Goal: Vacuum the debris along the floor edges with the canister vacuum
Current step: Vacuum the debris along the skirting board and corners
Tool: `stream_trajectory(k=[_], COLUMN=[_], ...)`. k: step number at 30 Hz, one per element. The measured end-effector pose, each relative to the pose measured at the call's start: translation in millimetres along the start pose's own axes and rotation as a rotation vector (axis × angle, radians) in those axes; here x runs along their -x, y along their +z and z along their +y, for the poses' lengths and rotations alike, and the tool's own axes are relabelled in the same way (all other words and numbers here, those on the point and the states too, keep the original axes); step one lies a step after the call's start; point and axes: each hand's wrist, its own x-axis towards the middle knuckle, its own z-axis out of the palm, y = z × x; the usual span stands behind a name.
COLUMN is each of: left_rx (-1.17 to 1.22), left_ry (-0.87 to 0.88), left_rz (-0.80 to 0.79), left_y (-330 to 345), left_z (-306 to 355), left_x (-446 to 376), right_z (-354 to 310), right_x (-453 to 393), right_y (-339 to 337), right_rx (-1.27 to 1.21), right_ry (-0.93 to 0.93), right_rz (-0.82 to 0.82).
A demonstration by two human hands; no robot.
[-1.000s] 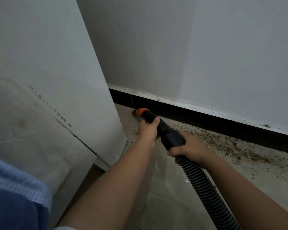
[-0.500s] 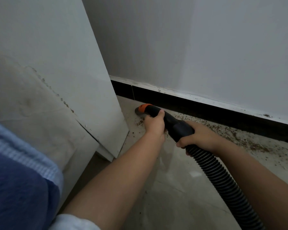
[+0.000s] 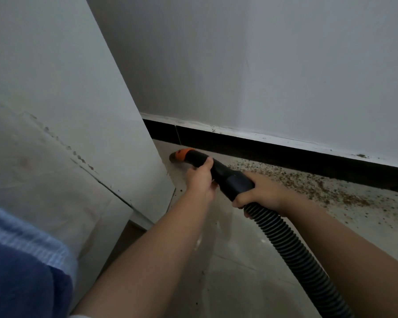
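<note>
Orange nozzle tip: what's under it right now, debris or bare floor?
The nozzle tip points down at pale floor in the corner. The spot beneath its mouth is covered. Brown debris lies to its right along the black baseboard.

A plain white wall (image 3: pixel 262 65) fills the upper view, dimly and evenly lit; a black baseboard (image 3: pixel 285 152) with a scuffed white top edge runs along its foot; the pale tiled floor (image 3: pixel 239 271) shows faint grout lines; on the left a white panel (image 3: pixel 67 99) leans close, cracked diagonally across its stained lower part.
</note>
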Motion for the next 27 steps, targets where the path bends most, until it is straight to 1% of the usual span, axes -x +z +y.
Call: stream_trajectory(k=[5,13,19,23,27], left_rx=[-0.023,-0.052,-0.03,-0.069,-0.115], left_ry=[0.019,0.052,0.073,0.081,0.112], left_rz=[0.065,0.173,0.138,0.105,0.091], left_y=[-10.7,-22.1,-21.0,-4.1,7.5], left_z=[3.9,24.8,17.3,5.7,-10.3], left_x=[-2.7,-26.8,-20.5,-2.3,14.0], right_z=[-5.6,-10.5,-10.1,-12.7,-7.3], right_x=[-11.4,-37.6,-32.1,-8.6,18.0], right_y=[5.2,35.9,22.7,4.0,-6.2], right_rx=[0.026,-0.001,0.041,0.081,0.026], right_ry=[-0.004,-0.063,-0.03,-0.037,-0.05], right_rz=[-0.06,-0.003,-0.027,0.005,0.016])
